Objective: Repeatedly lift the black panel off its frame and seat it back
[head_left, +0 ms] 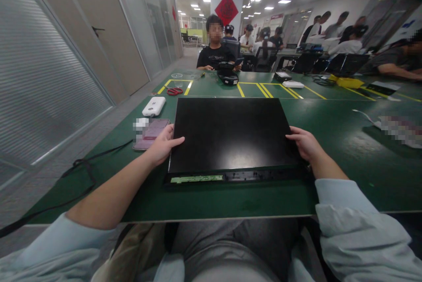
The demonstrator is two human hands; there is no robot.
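Observation:
A black flat display panel [231,134] spans the space between my hands, its glossy face up. My left hand [163,143] grips the panel's left edge, thumb on the face and fingers beneath. At the right edge, my right hand [303,141] holds it the same way, with thumb on top. Below the panel's near edge shows a black frame [263,174] with a green circuit strip [197,179] along its left part. How far the panel sits above the frame cannot be told; its underside is hidden.
Left of the panel are a phone [141,144] and a white power bank [154,106]. Red scissors [174,91] and a black case [227,76] lie farther back on the green table [231,205]. A person [215,55] sits opposite. A white cable [364,116] is at right.

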